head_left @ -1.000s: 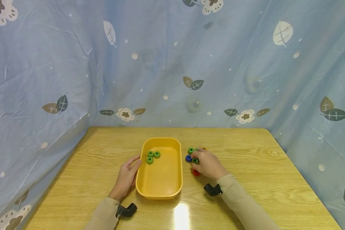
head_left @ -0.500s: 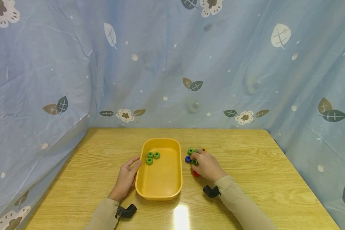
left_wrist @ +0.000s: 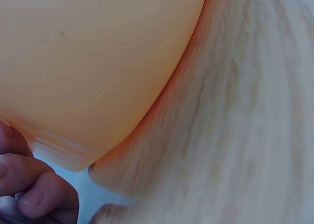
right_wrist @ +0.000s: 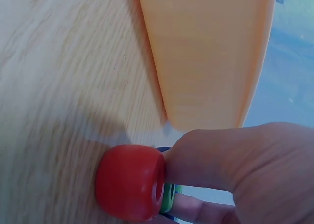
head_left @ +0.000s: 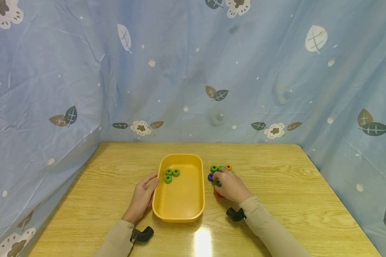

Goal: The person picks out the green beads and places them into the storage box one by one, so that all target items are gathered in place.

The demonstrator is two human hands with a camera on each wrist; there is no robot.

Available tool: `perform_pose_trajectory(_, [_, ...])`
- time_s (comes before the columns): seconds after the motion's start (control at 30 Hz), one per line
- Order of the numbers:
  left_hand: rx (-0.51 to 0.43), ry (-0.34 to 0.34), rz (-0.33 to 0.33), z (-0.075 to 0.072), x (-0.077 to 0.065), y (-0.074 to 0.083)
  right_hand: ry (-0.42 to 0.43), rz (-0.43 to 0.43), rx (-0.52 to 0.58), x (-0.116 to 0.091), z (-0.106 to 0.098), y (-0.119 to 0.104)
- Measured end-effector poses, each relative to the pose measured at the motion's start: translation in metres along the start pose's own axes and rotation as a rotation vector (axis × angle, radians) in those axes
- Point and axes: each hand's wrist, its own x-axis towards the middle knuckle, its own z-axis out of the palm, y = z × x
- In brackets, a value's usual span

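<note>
A yellow plastic tray (head_left: pixel 179 205) lies on the table, with green beads (head_left: pixel 168 179) in its far left part. My left hand (head_left: pixel 143 196) grips the tray's left side, thumb at the rim and fingers along the outside. Right of the tray, my right hand (head_left: pixel 233 186) pinches a green bead (head_left: pixel 217 182) between thumb and fingers, low over the table. Close against that thumb in the right wrist view is a red bead (right_wrist: pixel 130 182). A blue bead (head_left: pixel 210 177), another green bead (head_left: pixel 213 168) and an orange bead (head_left: pixel 228 167) lie around the fingertips. The hand partly hides the pile.
The wooden table (head_left: pixel 276 171) extends to both sides and behind the tray. A blue patterned curtain (head_left: pixel 186 71) hangs along its back and sides. Each wrist carries a black camera mount, such as the right mount (head_left: pixel 236 214).
My right hand has shifted slightly left and toward me, and the orange bead behind it shows more. My left hand and the tray stay in place.
</note>
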Motion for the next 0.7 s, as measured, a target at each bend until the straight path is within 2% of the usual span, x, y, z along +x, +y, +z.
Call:
perform_pose_trajectory(0.37, [-0.009, -0.005, 0.0, 0.0013, 0.0008, 0.0005, 0.0, -0.012, 0.033, -0.0002, 0.0, 0.0002])
perform_pose_trajectory(0.7, [-0.002, -0.003, -0.002, 0.0005, 0.0002, 0.0014, 0.059, -0.03, 0.059, -0.0018, -0.0062, -0.0001])
